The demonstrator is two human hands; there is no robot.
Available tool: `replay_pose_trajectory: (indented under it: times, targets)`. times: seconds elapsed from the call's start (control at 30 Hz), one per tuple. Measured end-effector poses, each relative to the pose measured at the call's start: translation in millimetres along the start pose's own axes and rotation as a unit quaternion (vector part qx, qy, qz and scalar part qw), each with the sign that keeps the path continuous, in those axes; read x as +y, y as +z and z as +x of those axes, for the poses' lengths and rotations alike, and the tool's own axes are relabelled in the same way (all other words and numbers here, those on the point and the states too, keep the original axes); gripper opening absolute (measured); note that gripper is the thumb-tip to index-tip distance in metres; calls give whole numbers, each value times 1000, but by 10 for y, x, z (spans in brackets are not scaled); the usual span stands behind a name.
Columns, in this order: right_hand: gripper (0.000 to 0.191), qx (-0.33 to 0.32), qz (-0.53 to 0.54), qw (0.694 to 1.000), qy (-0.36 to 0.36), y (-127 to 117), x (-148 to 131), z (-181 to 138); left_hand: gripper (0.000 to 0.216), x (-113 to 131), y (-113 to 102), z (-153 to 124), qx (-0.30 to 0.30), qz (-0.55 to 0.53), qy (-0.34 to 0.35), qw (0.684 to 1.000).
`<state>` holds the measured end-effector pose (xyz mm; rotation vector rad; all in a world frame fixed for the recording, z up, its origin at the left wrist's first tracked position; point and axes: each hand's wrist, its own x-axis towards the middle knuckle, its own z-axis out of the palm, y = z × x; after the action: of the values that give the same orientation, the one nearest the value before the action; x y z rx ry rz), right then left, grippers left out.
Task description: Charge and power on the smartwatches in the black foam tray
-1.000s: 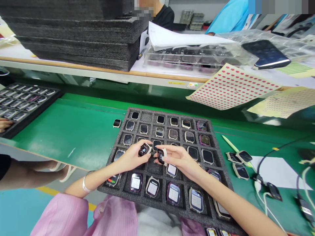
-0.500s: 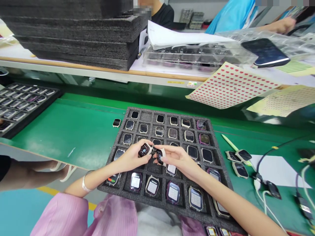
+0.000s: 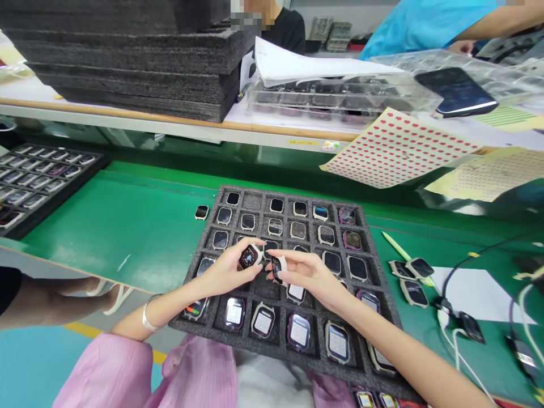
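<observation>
- While both hands hover over the middle of the black foam tray (image 3: 374, 294), each one is pinching its own smartwatch body, so neither hand is free.
- Left hand (image 3: 227, 271) grips a white-cased smartwatch (image 3: 249, 256) with a dark, lit screen, held just above the tray's centre cells, screen tilted up.
- Right hand (image 3: 312, 275) grips a second smartwatch (image 3: 277, 268) between thumb and fingers, just right of the first one; the two watches are close but not touching as far as I can see.
- Tray itself sits on the green tabletop (image 3: 127, 226), its near edge hanging over toward the pink sleeves (image 3: 110, 371). Most cells hold watch bodies; the near row has lit white screens, the far rows are mostly dark.
- One loose watch body (image 3: 201, 212) lies on the tabletop just off the tray's far-left corner.
- Right of the tray: a green pen (image 3: 397, 246), a few more loose watches (image 3: 414, 277) and white charging cables (image 3: 457, 340).
- Beyond the tray, up on the raised shelf: a stack of dark foam sheets (image 3: 127, 56), clear plastic trays, and a red-dot sticker sheet (image 3: 399, 150).
- Far left of the tray there's another tray of watches (image 3: 38, 175).
</observation>
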<state>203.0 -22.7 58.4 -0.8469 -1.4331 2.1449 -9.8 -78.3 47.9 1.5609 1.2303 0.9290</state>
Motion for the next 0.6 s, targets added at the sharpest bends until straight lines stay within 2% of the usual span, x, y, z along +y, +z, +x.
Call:
replay_pose_trajectory:
  times: [0.3,0.47,0.6]
  targets:
    - [47,-15,-15,1000,-9,-72,37,13,42,-1,-5,-23,-3,18,1,1000]
    - [42,-20,-27,999,-17,-103,47,18,37,-6,-8,-25,-6,35,6,999]
    - [44,-15,-39,999,-13,-120,41,35,40,-18,-7,-12,14,26,12,999]
